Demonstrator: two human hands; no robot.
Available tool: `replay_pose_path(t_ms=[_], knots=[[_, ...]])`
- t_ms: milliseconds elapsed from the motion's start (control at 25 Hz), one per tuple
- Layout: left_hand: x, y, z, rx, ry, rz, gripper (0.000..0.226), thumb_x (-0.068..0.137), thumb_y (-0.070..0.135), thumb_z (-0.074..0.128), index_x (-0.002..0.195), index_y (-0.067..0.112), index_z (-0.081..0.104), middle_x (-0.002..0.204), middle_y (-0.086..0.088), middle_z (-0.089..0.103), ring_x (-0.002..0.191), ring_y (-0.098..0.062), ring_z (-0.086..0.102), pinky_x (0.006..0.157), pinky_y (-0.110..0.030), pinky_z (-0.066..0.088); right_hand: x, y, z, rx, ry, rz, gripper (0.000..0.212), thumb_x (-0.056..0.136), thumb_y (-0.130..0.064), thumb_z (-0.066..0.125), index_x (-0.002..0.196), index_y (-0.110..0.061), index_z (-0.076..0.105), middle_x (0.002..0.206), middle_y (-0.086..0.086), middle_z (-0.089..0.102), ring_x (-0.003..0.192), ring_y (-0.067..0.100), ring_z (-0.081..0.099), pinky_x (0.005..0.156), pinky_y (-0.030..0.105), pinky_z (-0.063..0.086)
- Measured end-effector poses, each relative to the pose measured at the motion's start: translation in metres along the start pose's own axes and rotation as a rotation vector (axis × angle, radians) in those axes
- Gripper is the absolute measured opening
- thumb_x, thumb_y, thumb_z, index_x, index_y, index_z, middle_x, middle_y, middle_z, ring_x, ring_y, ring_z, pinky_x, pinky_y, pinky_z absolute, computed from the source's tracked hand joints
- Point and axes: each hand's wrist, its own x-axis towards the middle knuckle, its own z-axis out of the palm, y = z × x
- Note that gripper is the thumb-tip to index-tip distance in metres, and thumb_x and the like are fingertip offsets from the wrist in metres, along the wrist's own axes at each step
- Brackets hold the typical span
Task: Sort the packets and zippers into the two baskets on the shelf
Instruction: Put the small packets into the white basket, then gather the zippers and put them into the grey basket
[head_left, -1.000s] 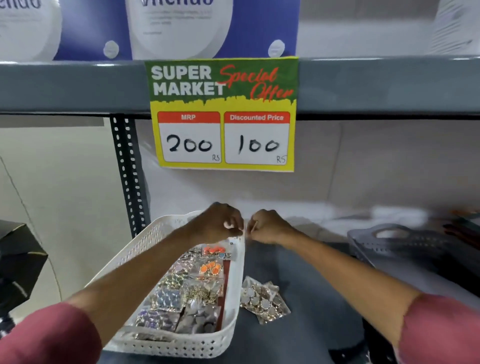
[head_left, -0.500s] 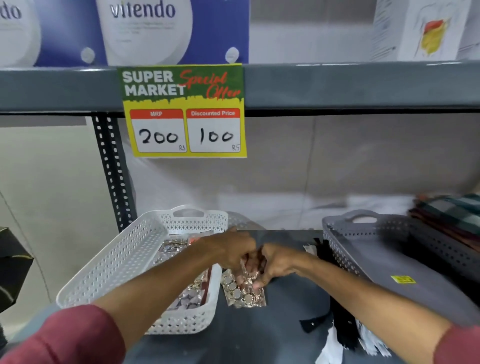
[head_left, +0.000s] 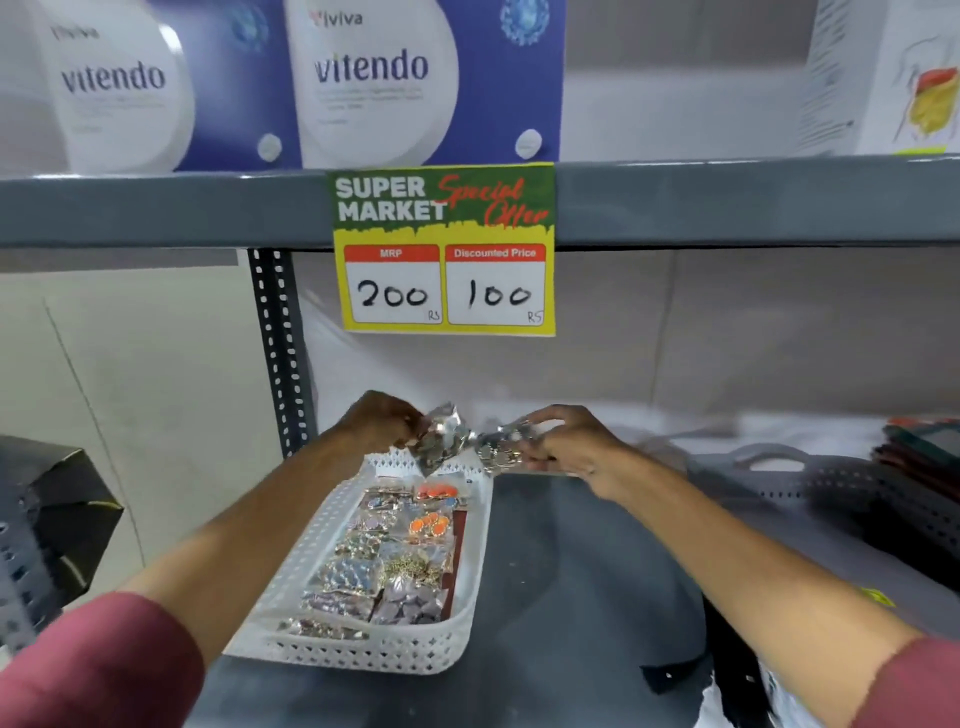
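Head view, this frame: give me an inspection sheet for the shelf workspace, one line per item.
Surface: dark grey shelf board, bare between the baskets.
Job's things: white basket holding rows of packets; grey basket at right, contents unclear; black zippers at the lower right edge.
Clutter: folded fabrics far right, blurred.
Grip: left hand and right hand each pinch a clear packet above the white basket's far end.
Cables: nothing seen.
Surroundings: price sign reading 200 and 100; vitendo boxes on the upper shelf.
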Motion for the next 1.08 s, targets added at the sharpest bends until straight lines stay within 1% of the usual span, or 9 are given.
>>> replay_pose_path(t_ms=[120,280,400,440,520,680,800,880,1080], knots=[[0.012,-0.035,-0.017,0.311,-0.105,-0.157,0.027,0.083,-0.007,0.056,0.082,0.011,0.076,0.07,-0.005,0.058,0.07,-0.017,0.047,0.053,-0.023,0.032,0.008,0.0,0.055,-0.156,-0.12,0.031,0.058,0.075,0.013,0.071,0.124,-0.011,0.051,0.121,0.019,0.06,0.097,0.028,0.071,0.079,0.035,0.062],[0.036,-0.08,-0.014,0.519,-0.283,-0.211,0.054,0.082,-0.016,0.044,0.046,0.019,0.06,0.067,-0.001,0.056,0.059,-0.011,0.049,0.054,-0.019,0.036,0.009,0.011,0.114,-0.655,-0.16,0.002,0.087,0.074,0.008,0.072,0.147,-0.01,0.027,0.141,0.015,0.045,0.118,0.027,0.056,0.07,0.028,0.055],[0.032,-0.09,-0.002,0.574,-0.267,-0.196,0.024,0.085,-0.003,0.062,0.068,0.014,0.068,0.082,0.002,0.059,0.083,-0.014,0.061,0.076,-0.022,0.048,0.0,0.02,0.127,-0.888,-0.159,-0.118,0.098,0.08,0.011,0.063,0.156,-0.009,0.004,0.15,0.02,0.035,0.131,0.035,0.047,0.094,0.036,0.053],[0.029,-0.087,0.0,0.639,-0.235,-0.14,0.008,0.082,0.006,0.07,0.08,0.014,0.072,0.089,0.003,0.059,0.093,-0.016,0.062,0.083,-0.024,0.049,-0.005,0.021,0.124,-0.945,-0.16,-0.176,0.092,0.082,0.013,0.06,0.156,-0.009,0.009,0.148,0.021,0.036,0.131,0.035,0.047,0.098,0.04,0.051],[0.023,-0.075,0.003,0.798,-0.131,0.043,0.016,0.073,0.022,0.081,0.087,0.019,0.073,0.097,0.002,0.06,0.098,-0.017,0.061,0.087,-0.027,0.048,-0.019,0.017,0.111,-1.005,-0.115,-0.346,0.064,0.085,0.006,0.059,0.143,-0.008,0.037,0.134,0.019,0.048,0.116,0.033,0.055,0.092,0.043,0.054],[-0.012,0.001,0.029,0.465,-0.023,0.327,0.017,0.073,0.023,0.082,0.076,0.009,0.073,0.079,-0.007,0.072,0.071,-0.015,0.066,0.071,-0.026,0.052,-0.042,-0.011,0.05,-0.943,0.044,-0.417,0.015,0.084,-0.02,0.069,0.096,-0.014,0.063,0.102,0.012,0.063,0.076,0.03,0.067,0.071,0.036,0.059],[-0.05,0.058,0.085,0.36,-0.232,0.441,0.016,0.081,0.019,0.069,0.074,0.006,0.075,0.075,-0.008,0.075,0.061,-0.009,0.064,0.058,-0.012,0.046,-0.065,-0.024,-0.019,-1.18,0.135,-0.216,0.01,0.078,-0.012,0.068,0.087,-0.008,0.066,0.092,0.015,0.063,0.074,0.032,0.07,0.066,0.034,0.061],[-0.073,0.079,0.13,0.323,-0.388,0.425,0.018,0.08,0.012,0.062,0.073,0.004,0.076,0.071,-0.011,0.077,0.065,-0.02,0.072,0.062,-0.018,0.054,-0.085,-0.019,-0.055,-1.374,0.129,-0.074,0.01,0.081,-0.008,0.066,0.091,-0.004,0.065,0.093,0.016,0.061,0.079,0.032,0.071,0.061,0.029,0.053],[-0.104,0.093,0.22,0.216,-0.523,0.249,0.023,0.082,0.009,0.061,0.058,0.008,0.063,0.036,0.001,0.058,0.039,-0.003,0.063,0.038,-0.015,0.046,-0.118,0.014,-0.084,-1.441,0.032,0.084,0.026,0.094,0.0,0.051,0.116,0.005,0.064,0.122,0.023,0.063,0.106,0.034,0.067,0.073,0.031,0.05]])
